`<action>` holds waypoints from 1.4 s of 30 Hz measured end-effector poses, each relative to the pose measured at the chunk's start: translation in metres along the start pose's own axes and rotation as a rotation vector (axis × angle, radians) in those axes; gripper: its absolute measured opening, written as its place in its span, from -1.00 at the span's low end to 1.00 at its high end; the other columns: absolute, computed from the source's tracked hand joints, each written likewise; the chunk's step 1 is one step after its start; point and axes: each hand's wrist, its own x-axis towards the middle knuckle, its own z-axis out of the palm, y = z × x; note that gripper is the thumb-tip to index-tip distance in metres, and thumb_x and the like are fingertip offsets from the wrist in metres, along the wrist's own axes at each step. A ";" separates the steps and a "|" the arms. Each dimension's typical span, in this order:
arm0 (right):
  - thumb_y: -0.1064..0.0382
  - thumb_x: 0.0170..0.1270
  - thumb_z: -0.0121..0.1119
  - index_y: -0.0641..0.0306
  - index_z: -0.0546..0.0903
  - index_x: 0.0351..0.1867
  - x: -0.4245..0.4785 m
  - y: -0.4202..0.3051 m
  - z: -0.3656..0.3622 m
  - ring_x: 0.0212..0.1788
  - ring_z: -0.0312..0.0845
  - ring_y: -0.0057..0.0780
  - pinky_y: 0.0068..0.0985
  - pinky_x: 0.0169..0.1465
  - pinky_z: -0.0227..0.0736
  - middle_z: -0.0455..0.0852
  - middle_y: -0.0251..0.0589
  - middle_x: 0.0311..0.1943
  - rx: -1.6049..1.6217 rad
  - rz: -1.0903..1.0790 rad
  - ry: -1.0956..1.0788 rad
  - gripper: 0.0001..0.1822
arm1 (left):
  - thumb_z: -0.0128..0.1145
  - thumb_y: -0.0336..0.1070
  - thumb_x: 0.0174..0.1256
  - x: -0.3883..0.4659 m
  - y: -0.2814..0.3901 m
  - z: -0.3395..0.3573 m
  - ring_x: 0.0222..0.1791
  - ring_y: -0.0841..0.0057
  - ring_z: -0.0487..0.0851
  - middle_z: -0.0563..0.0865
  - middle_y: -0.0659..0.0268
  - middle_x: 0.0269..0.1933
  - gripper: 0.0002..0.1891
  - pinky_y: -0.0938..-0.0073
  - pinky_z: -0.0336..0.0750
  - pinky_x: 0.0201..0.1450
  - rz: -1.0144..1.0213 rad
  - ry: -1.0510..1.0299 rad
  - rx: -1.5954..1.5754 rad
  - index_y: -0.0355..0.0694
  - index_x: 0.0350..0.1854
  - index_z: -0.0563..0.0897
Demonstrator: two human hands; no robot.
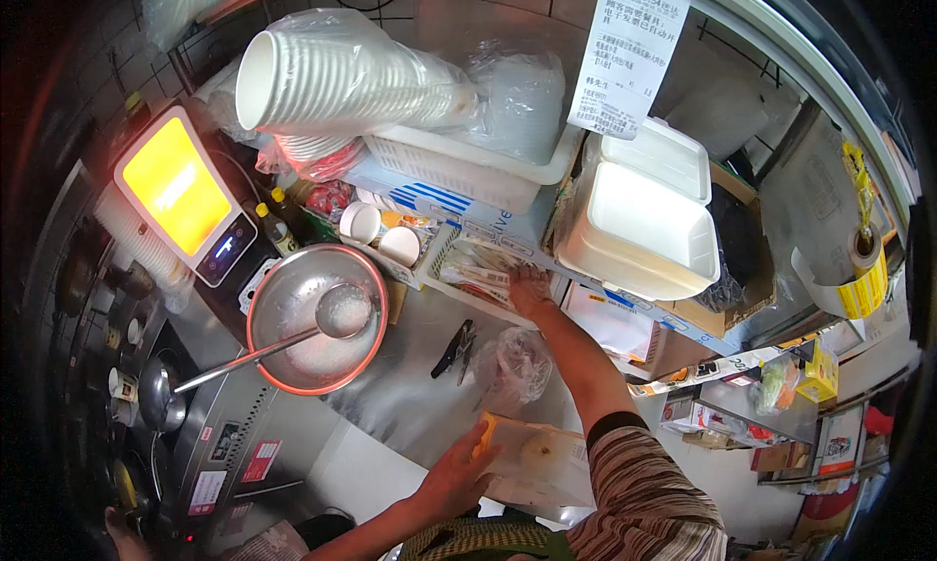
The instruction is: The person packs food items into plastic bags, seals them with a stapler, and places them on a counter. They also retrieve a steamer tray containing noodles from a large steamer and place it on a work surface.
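Note:
My left hand (455, 467) has its fingers at the orange edge of a translucent food bag (538, 451), which lies before me with a round pale item inside. My right hand (530, 292) reaches forward into a white plastic basket (433, 270). Its fingertips are among several wrapped utensil packets (479, 267), and whether they grip one is hidden. A crumpled clear plastic bag (516, 363) lies under my right forearm on the metal worktop (421, 352). Just left of that bag is a black-handled tool (455, 349).
A steel bowl (293, 283) holds a ladle (344, 311), its handle reaching left. A lit display device (179, 184) stands behind. Stacked cups (344, 78), foam boxes (637, 224) and a hanging printed slip (629, 49) line the back. Another person's hand (124, 535) shows lower left.

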 end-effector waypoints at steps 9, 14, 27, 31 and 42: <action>0.17 0.39 -0.02 0.29 0.46 0.27 -0.009 -0.016 -0.024 0.31 0.39 0.07 0.21 0.33 0.19 0.46 0.13 0.29 0.124 -0.017 -0.141 -0.53 | 0.23 -0.37 0.22 -0.005 -0.006 0.003 0.36 -0.09 0.36 0.17 -0.17 0.48 -0.43 0.10 0.37 0.36 0.020 -0.009 0.025 -0.29 0.30 0.40; 0.30 0.30 -0.01 0.34 0.44 0.07 -0.022 -0.011 -0.066 0.06 0.61 0.12 0.11 0.14 0.43 0.64 0.26 0.01 0.134 -0.046 -0.126 -0.67 | 0.25 -0.40 0.14 0.004 0.000 0.000 0.36 -0.12 0.35 0.15 -0.16 0.49 -0.39 0.10 0.37 0.35 -0.039 -0.006 -0.034 -0.23 0.31 0.44; 0.23 0.38 0.05 0.34 0.54 -0.06 -0.331 -0.025 -0.241 -0.47 0.46 -0.23 -0.40 -0.32 0.38 0.58 -0.05 -0.48 1.066 0.350 0.215 -0.76 | 0.21 -0.32 0.15 0.028 -0.060 0.023 0.43 -0.06 0.27 0.11 -0.06 0.52 -0.25 0.15 0.37 0.37 0.033 -0.059 0.151 -0.19 0.44 0.25; 0.27 0.33 0.21 0.34 0.60 -0.19 -0.370 -0.047 -0.269 -0.53 0.53 -0.25 -0.41 -0.41 0.43 0.65 -0.08 -0.42 1.001 0.265 -0.023 -0.83 | 0.25 -0.30 0.11 0.036 -0.040 0.005 0.45 -0.07 0.23 0.07 -0.09 0.53 -0.13 0.15 0.32 0.41 -0.034 -0.091 0.143 -0.23 0.50 0.11; 0.32 0.22 0.12 0.26 0.57 -0.31 -0.315 -0.079 -0.242 -0.36 0.68 -0.18 -0.23 -0.39 0.55 0.65 -0.11 -0.41 0.042 -0.314 -0.194 -0.92 | 0.28 -0.32 0.05 0.040 -0.028 0.000 0.44 -0.09 0.24 0.04 -0.12 0.54 -0.04 0.13 0.32 0.41 -0.122 -0.067 -0.017 -0.32 0.51 0.02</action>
